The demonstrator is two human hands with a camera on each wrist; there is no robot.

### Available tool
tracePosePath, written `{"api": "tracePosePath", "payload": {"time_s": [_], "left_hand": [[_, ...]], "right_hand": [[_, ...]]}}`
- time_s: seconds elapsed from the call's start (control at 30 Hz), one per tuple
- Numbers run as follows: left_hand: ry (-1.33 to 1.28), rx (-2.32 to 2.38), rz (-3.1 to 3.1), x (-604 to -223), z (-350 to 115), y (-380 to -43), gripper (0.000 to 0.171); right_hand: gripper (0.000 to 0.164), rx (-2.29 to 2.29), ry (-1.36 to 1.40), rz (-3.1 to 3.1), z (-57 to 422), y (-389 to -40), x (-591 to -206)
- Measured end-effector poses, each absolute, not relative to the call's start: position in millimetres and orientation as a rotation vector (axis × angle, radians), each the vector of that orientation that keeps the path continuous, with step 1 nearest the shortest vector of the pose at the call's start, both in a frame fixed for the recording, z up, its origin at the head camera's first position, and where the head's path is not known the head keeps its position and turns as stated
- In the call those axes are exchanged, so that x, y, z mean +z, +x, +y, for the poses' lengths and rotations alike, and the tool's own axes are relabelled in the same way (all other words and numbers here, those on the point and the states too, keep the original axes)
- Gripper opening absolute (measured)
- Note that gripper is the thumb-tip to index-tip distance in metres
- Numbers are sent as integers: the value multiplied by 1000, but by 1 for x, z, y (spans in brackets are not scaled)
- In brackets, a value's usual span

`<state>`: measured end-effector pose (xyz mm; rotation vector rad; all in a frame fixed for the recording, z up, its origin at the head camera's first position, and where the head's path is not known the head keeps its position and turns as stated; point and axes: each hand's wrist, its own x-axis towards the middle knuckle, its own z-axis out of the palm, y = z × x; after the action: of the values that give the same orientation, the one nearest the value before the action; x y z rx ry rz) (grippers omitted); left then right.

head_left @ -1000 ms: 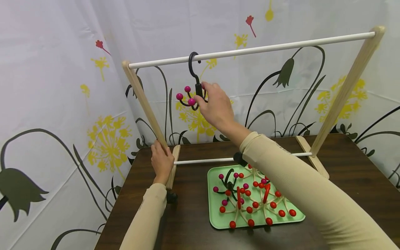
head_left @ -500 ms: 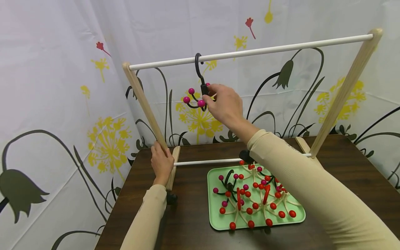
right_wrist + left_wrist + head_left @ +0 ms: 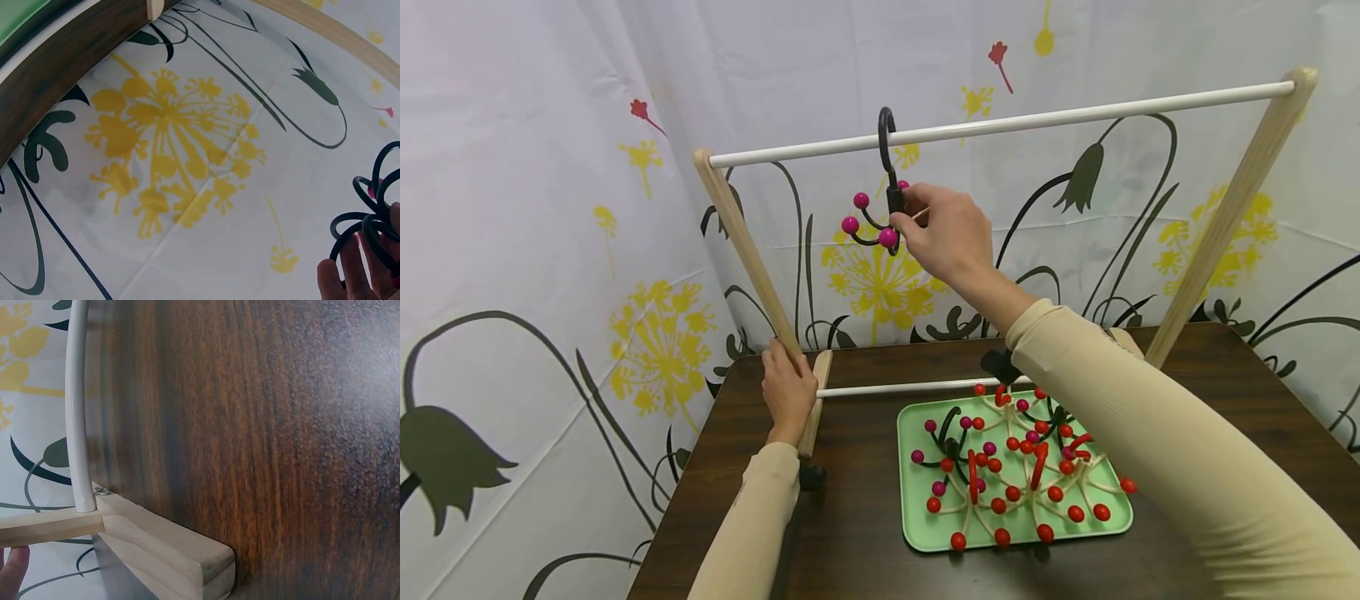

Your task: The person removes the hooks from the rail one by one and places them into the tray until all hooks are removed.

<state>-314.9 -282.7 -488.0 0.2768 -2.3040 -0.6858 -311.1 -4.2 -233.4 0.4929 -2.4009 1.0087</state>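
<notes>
My right hand (image 3: 951, 233) pinches the dark stem of a black hanger (image 3: 895, 198) with curved arms tipped by pink balls. The hanger's hook loops over the white top bar (image 3: 1037, 122) of a rack, its crown standing above the bar. In the right wrist view, the hanger's looped arms (image 3: 369, 219) and my fingertips (image 3: 353, 269) show at the lower right. Low on the rack's left side, my left hand (image 3: 788, 389) grips the wooden upright (image 3: 748, 250). A fingertip (image 3: 14, 572) of it touches that upright in the left wrist view.
On the dark wooden table (image 3: 857, 500) lies a green tray (image 3: 913, 521) crowded with similar hangers, red-balled and pink-balled. My right sleeve covers part of it. The rack's right upright (image 3: 1232, 217) and lower white bar (image 3: 895, 388) stand behind. A flowered curtain (image 3: 550, 208) hangs at the back.
The hanger and my right hand have shifted right along the top bar. In the last half second the hook has risen a little above it. My left hand stays in place.
</notes>
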Motion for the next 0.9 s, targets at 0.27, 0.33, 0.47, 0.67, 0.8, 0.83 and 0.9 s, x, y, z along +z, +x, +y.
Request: {"api": "tracePosePath", "payload": {"time_s": [0.27, 0.33, 0.47, 0.67, 0.8, 0.83, 0.9], "left_hand": [[270, -695, -2302, -488, -283, -315, 42], [263, -697, -2298, -488, -283, -315, 41], [253, -700, -2292, -488, -284, -315, 39], [263, -688, -2288, -488, -283, -316, 38], [262, -688, -2294, -487, -284, -314, 38], [262, -688, -2297, -487, -284, -314, 38], [271, -691, -2304, -486, -286, -313, 38]], "right_hand": [[22, 1133, 518, -2354, 7, -305, -227], [21, 1161, 542, -2343, 10, -302, -231], [23, 1197, 614, -2302, 13, -297, -244], [25, 1254, 693, -2329, 16, -293, -271], [25, 1237, 713, -2445, 15, -291, -292], [24, 1220, 726, -2487, 14, -291, -297], [18, 1161, 754, -2579, 12, -291, -308]]}}
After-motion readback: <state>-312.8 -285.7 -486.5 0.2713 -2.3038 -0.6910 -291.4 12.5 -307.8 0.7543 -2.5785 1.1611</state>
